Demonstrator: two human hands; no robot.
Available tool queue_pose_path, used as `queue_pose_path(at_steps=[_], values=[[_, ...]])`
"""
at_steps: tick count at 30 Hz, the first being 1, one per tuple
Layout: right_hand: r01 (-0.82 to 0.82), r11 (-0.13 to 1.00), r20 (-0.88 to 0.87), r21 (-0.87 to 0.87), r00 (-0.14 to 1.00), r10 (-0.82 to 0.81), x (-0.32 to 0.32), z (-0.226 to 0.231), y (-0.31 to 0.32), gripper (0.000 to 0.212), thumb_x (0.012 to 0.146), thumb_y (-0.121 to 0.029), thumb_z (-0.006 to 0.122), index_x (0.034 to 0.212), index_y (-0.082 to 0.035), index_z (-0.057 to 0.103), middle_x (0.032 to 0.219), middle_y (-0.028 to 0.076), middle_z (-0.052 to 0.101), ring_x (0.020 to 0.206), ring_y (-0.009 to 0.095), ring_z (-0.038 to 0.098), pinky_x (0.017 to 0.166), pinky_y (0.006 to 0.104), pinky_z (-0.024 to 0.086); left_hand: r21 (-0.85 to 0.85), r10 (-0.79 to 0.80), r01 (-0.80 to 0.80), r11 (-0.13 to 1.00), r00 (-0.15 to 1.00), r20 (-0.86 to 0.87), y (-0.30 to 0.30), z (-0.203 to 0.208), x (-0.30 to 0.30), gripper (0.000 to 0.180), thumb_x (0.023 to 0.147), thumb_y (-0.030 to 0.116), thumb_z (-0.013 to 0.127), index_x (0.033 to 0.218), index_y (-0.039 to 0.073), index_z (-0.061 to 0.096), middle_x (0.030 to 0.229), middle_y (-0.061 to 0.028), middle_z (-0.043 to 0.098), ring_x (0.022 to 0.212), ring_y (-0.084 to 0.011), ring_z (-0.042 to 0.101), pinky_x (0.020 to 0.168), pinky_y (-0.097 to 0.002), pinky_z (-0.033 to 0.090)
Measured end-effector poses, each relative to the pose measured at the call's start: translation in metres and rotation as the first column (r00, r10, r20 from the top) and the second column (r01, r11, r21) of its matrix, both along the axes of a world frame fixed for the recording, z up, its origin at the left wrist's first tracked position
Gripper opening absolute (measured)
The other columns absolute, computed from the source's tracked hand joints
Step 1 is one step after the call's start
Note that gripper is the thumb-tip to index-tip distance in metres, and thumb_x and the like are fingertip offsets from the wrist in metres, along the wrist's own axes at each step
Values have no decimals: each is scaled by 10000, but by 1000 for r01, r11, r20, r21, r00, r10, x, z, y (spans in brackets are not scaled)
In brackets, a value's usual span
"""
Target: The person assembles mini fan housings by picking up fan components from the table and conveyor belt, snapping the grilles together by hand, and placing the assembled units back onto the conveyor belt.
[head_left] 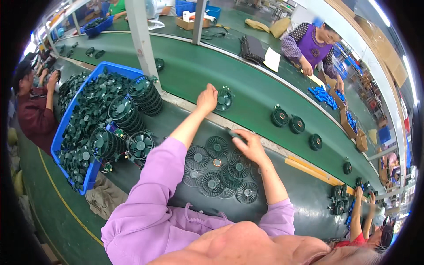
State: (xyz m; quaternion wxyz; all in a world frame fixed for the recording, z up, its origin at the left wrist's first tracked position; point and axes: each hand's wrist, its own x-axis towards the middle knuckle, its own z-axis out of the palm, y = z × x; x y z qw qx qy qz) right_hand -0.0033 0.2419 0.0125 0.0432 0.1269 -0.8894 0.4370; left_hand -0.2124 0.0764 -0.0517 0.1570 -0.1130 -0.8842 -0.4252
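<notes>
My left hand (207,98) reaches over the green conveyor belt, its fingers closed at the left edge of a dark green round fan unit (225,98). Nearer to me, my right hand (251,145) pinches a thin dark piece (232,133) seen edge-on, its kind unclear. Below and between my forearms, several round fan grilles (212,183) lie flat and partly overlapping on the dark work surface (176,206). A small copper-coloured ring (217,163) shows among them. Stacked fan housings (123,110) with blades stand to the left of my left forearm.
A blue bin (56,140) heaped with green fan blades (95,104) stands at left. Fan units (280,116) sit along the belt (256,101) to the right. A metal post (142,39) rises behind the stacks. Co-workers sit at left, across the belt and at lower right.
</notes>
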Motion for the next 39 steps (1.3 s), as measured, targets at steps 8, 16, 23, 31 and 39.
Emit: queue_pose_path(at_steps=[8, 16, 23, 31, 39], values=[[208, 772, 115, -600, 978, -174, -24, 18, -5, 286, 881, -112, 630, 1156, -46, 583, 941, 52, 655, 801, 110, 623, 635, 278, 565, 973, -669, -93, 210, 712, 212, 0, 34, 98, 345, 936, 270, 594, 1173, 23, 552, 1079, -74, 620, 997, -153, 604, 811, -288, 512], [248, 969, -611, -4, 766, -199, -35, 26, -40, 454, 825, 1, 595, 1267, -81, 535, 1106, 134, 574, 1045, 244, 577, 836, 334, 504, 985, -919, -125, -119, 390, -62, -24, 54, 123, 511, 987, 492, 376, 1320, 118, 476, 1257, -97, 571, 1136, -246, 578, 959, -449, 476], [58, 968, -478, 246, 876, 69, -17, 34, -50, 505, 879, -306, 559, 1335, -100, 495, 1374, 172, 438, 1227, 378, 419, 1034, 466, 338, 945, -958, -264, -194, 258, -125, -20, 43, 126, 366, 951, 433, 513, 1156, 139, 586, 1090, -85, 656, 977, -218, 646, 832, -462, 535], [22, 983, -484, 182, 872, 70, -23, 22, -63, 870, 881, -704, 324, 1429, -28, 339, 1468, 240, 315, 1339, 409, 328, 1078, 497, 264, 962, -711, -217, -166, 703, 36, -8, 54, 138, 345, 990, 394, 462, 1166, 116, 563, 1046, -44, 633, 920, -161, 633, 789, -345, 551], [2, 999, -498, 36, 867, 16, -28, 15, -70, 931, 881, -730, 270, 1423, 25, 313, 1438, 254, 354, 1347, 395, 335, 1095, 455, 273, 991, -557, -126, -39, 827, 83, -6, 72, 152, 399, 1007, 362, 435, 1267, 64, 487, 1167, -50, 549, 1078, -139, 539, 936, -300, 453]])
